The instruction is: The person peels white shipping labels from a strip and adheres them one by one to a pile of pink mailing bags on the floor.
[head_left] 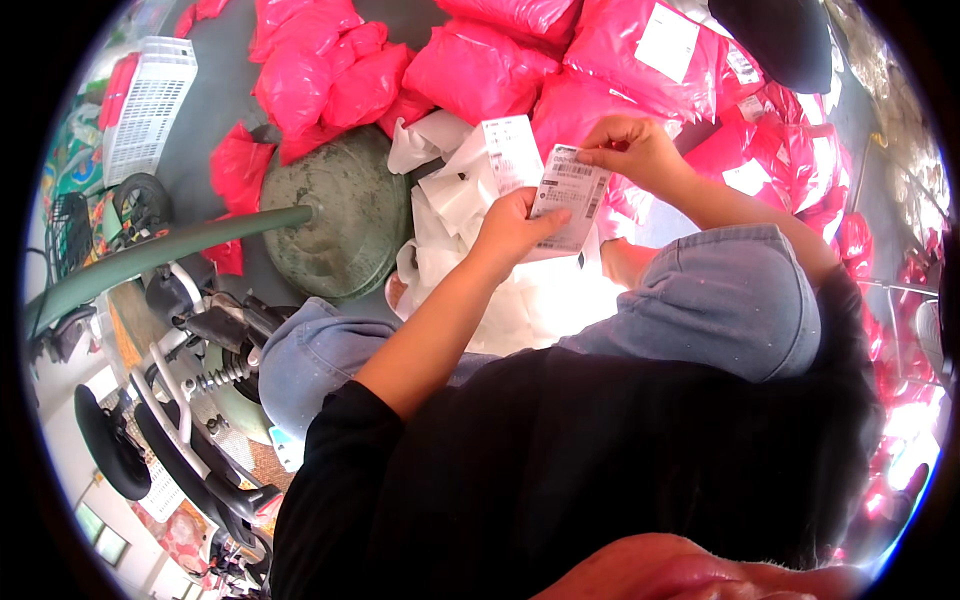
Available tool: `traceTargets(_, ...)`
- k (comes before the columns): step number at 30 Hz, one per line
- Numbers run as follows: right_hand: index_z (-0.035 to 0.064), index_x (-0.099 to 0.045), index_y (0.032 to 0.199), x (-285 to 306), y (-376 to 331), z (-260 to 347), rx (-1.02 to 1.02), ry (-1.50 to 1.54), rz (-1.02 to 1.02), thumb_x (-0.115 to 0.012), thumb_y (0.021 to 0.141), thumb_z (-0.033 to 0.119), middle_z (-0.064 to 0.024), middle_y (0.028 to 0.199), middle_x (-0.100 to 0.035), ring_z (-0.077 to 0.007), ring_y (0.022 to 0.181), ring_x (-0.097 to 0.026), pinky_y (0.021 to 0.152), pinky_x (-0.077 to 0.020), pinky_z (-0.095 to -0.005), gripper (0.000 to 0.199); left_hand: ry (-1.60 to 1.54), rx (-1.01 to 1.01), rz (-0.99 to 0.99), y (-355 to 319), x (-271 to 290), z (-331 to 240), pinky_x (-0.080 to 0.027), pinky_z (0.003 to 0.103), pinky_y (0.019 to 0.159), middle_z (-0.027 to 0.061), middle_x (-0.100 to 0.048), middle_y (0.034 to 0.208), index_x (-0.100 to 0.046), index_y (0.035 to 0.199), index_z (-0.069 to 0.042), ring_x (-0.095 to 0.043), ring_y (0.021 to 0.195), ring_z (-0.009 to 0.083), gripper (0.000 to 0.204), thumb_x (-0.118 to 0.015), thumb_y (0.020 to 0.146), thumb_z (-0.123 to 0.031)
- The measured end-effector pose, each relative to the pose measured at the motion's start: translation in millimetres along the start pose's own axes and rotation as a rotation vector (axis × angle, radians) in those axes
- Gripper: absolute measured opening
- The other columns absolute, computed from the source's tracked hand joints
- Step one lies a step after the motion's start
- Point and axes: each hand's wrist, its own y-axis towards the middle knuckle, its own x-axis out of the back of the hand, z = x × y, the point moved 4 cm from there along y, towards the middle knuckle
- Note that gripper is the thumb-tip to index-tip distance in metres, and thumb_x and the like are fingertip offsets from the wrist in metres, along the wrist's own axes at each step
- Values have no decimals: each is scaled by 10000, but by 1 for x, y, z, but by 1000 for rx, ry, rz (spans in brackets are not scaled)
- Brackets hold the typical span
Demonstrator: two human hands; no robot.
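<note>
Between my two hands is a white printed shipping label (574, 198) with barcodes. My left hand (515, 232) grips its lower left side, the thumb lying across the print. At its top edge, my right hand (632, 155) pinches the label between thumb and fingers. Just behind it, another printed label (511, 153) stands up from a heap of white label strip (450, 215), which spreads over the floor between my knees. Pink plastic parcels (478, 72) lie piled right beyond my hands. One of them carries a white label (667, 42).
A round green stand base (335, 215) with a long pole (180, 244) sits to my left. Farther left are a white plastic basket (152, 105) and a scooter-like frame with a spring (222, 375). More pink parcels (765, 150) cover the floor at the right.
</note>
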Motion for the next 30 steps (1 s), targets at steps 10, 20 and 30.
traceTargets(10, 37, -646, 733, -3, 16, 29, 533, -244, -171, -696, 694, 71, -15, 694, -576, -110, 642, -536, 570, -423, -240, 72, 223, -39, -204, 5, 19, -12, -472, 244, 640, 79, -632, 822, -594, 931, 53, -593, 705, 115, 332, -693, 717, -179)
traceTargets(20, 10, -611, 826, -24, 89, 30, 260, 279, -4, -626, 778, 43, 4, 773, -573, -61, 711, -535, 639, -447, -195, 60, 313, -94, -387, -15, 105, -28, -455, 258, 680, 59, -627, 859, -605, 944, 6, -572, 746, 113, 357, -723, 691, -217)
traceTargets(30, 68, -617, 986, -26, 115, 61, 365, -1363, -529, -597, 754, 414, -132, 1068, -520, -256, 949, -550, 769, -453, -365, 417, -311, -177, -257, -13, 83, -42, -438, 244, 731, 49, -613, 914, -577, 990, 0, -559, 803, 105, 264, -649, 764, -117)
